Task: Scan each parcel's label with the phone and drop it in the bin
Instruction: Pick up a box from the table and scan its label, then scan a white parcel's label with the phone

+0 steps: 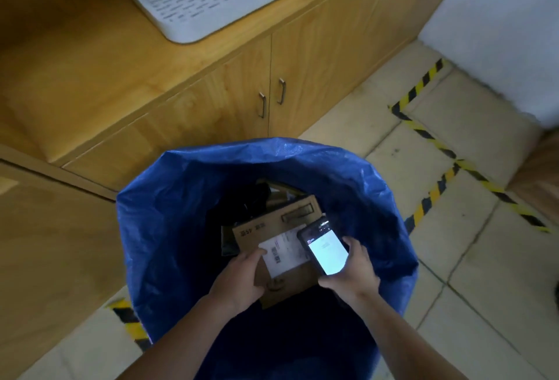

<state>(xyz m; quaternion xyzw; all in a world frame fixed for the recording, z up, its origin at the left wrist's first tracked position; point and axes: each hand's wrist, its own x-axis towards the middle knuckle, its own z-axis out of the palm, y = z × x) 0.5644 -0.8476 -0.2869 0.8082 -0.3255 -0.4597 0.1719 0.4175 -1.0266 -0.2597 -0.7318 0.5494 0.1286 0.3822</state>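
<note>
A wooden cabinet (two metal handles) fills ten to twelve o'clock. Pale floor tiles at three o'clock carry yellow-black tape.

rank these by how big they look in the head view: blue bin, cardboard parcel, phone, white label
1. blue bin, by far the largest
2. cardboard parcel
3. phone and white label look about alike. The phone covers part of the label, so I won't rank them.

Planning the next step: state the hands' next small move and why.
Probably the left hand lets go: the parcel hangs over the bin, and the right hand holds the lit phone right by its label.
</note>
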